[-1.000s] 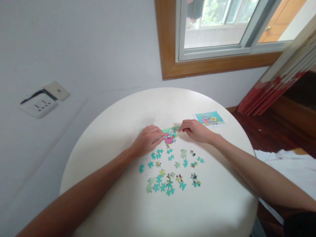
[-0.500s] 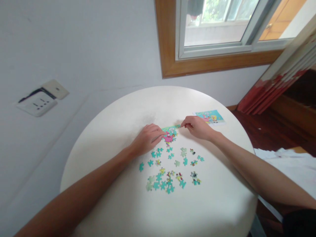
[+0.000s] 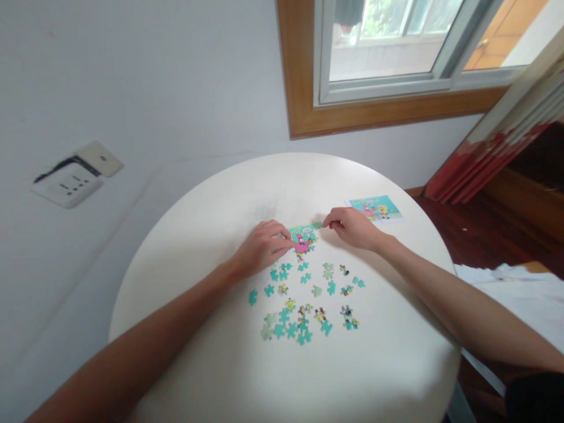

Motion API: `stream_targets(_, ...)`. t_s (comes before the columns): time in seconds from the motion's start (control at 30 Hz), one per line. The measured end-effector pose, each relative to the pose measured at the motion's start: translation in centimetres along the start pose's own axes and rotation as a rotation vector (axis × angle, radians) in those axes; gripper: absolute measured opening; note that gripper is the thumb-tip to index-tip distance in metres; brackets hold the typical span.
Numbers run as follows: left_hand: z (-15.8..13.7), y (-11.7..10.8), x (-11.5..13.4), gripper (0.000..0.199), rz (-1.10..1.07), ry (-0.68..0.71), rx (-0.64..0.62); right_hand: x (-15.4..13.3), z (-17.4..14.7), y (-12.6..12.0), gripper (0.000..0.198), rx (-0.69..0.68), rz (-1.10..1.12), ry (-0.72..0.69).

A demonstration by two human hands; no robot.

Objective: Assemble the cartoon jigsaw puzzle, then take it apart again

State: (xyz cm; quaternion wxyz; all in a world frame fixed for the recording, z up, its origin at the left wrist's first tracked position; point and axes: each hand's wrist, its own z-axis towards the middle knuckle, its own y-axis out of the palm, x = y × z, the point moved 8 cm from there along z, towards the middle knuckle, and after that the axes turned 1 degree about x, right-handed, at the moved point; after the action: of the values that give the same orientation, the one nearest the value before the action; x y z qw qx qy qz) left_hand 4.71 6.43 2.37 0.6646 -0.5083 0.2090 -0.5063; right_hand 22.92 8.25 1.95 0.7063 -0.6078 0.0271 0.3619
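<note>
left hand [image 3: 261, 249] fingers flat on joined puzzle section [image 3: 304, 237] | right hand [image 3: 352, 227] pinching its far edge | i judge it light, thin, breaks apart easily; grip by edges

Matt white table [image 3: 220, 194], wooden window frame [image 3: 379, 117]

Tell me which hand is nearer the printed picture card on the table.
Right. The right hand lies just left of the picture card; the left hand sits farther away, beyond the joined puzzle section.

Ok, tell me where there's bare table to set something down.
Bare: the table behind both hands towards the wall, its left side beside the left forearm, and the near edge below the loose pieces. Crowded: between the left hand and right hand.
</note>
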Motion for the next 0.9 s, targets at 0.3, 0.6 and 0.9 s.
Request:
stream_targets(0.3,0.0,-0.4,0.0,0.015,-0.004,0.002,0.015,0.0,-0.1,-0.2,0.037,0.019,-0.004,0.006)
stream_targets(0.6,0.1,0.0,-0.3,0.019,-0.023,-0.060,-0.014,0.6,-0.1,-0.6,0.037,0.048,-0.037,0.044)
stream_targets(0.9,0.1,1.7,0.7,0.034,0.020,-0.091,-0.119,-1.6,-0.2,1.5,0.043,-0.142,0.034,-0.087)
